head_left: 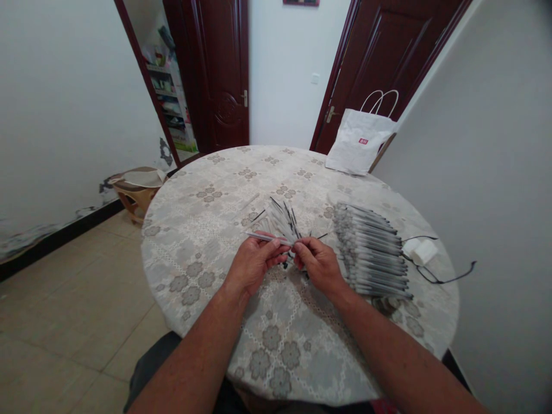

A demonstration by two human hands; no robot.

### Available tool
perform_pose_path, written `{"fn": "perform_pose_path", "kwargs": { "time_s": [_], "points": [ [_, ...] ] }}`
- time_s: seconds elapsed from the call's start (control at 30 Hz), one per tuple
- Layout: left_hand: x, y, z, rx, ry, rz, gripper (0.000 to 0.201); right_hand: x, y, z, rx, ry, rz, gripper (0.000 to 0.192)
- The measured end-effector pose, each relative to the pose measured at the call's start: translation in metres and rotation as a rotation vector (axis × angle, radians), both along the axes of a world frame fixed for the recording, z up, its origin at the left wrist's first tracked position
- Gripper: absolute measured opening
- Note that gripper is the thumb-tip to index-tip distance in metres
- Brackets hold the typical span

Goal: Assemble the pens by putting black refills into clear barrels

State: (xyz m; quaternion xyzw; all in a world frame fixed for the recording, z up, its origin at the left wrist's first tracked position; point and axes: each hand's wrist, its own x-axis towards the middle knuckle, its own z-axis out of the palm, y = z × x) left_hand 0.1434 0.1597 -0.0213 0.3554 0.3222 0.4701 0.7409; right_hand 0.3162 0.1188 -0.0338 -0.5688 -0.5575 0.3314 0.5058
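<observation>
My left hand [254, 261] is closed around a slim, pale pen [262, 236], which lies nearly level with its thin end to the left. Close beside it, my right hand [319, 264] pinches at the pen's right end. Whatever small part sits between those right fingertips is hidden. Just beyond both hands, a loose heap of thin clear and black sticks, like pen parts [282, 217], fans out on the table. To the right of my right hand lies a large stack of similar grey pens [375, 250], laid side by side with dark ends to the right.
A round table with a flowered cloth [207, 230] fills the middle. Eyeglasses [444, 282] and a crumpled white item [420, 251] lie past the stack. A white paper bag [360, 141] stands at the back right. A wooden stool [138, 192] is at the left wall.
</observation>
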Motion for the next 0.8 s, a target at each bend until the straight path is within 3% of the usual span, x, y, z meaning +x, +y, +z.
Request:
{"fn": "perform_pose_path", "kwargs": {
  "time_s": [0.17,0.5,0.73,0.8],
  "points": [
    [0.001,0.000,-0.001,0.003,0.027,0.015,0.027,0.003,0.001,-0.005,-0.036,0.013,0.050,0.050],
    [0.001,-0.001,-0.001,0.013,0.032,0.005,0.026,0.001,-0.006,0.002,0.111,-0.282,0.023,0.021],
    [0.002,-0.002,-0.001,0.024,0.034,-0.024,0.027,0.003,-0.008,0.002,0.047,-0.262,0.075,0.042],
    [0.002,-0.002,-0.003,0.028,0.033,-0.013,0.026,0.004,-0.009,0.000,0.046,-0.230,0.081,0.041]
  ]
}}
